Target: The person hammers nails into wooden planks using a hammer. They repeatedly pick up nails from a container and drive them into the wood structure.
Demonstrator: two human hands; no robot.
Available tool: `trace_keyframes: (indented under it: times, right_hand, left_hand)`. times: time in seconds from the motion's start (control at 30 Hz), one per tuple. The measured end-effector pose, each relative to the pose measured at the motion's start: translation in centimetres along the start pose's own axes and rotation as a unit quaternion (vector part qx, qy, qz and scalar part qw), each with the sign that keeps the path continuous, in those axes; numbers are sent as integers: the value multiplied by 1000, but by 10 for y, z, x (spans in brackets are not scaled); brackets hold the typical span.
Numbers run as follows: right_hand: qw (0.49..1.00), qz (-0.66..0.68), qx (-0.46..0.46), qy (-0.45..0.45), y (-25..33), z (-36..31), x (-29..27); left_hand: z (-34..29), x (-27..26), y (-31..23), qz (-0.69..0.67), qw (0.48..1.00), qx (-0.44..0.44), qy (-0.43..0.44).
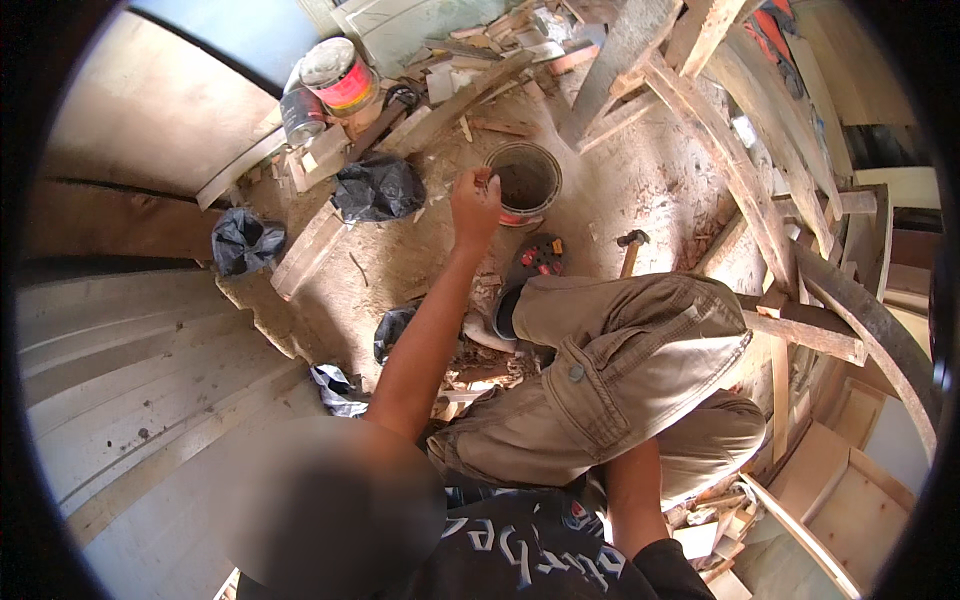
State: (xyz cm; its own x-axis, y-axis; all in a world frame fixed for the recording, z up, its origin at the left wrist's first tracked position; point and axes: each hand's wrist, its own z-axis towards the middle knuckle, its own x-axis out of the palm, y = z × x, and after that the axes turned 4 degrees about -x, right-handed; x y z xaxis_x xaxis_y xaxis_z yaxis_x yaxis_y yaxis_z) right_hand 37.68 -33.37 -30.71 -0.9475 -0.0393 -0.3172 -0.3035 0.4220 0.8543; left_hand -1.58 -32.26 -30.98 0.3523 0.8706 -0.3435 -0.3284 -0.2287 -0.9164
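My left hand [475, 207] reaches forward to the left rim of an open round tin [556, 182] with a grey inside and a red band. Its fingers are curled closed at the rim; whatever they hold, if anything, is too small to make out. Just behind the tin, by my foot, lies a dark slipper [541, 256] with red and yellow marks. My right forearm [634, 490] passes down beneath my bent leg in brown trousers [610, 385], which hides the right hand. A hammer [632, 248] with a wooden handle lies right of the slipper.
Crumpled black plastic bags [380, 187] lie on the dusty floor at left. A tin with a red and yellow label [340, 78] stands at the back left. Curved wooden beams [735, 165] lean on the right. Wood scraps [470, 75] litter the back.
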Motion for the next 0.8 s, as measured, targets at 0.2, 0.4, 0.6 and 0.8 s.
trace_keyframes:
  times: [0.2,0.4,0.6,0.8]
  right_hand:
    - [1000,2,10,-10,-1,-8,-4]
    - [1000,-3,16,-13,1,-21,-9]
    - [999,1,26,-27,1,-30,-14]
    - [998,-3,45,-40,0,-44,-20]
  left_hand:
    - [-43,8,-10,32,955,-51,292]
    - [-101,35,72,249,911,-19,329]
    - [-98,90,78,379,841,-1,386]
    - [-97,120,108,468,783,24,410]
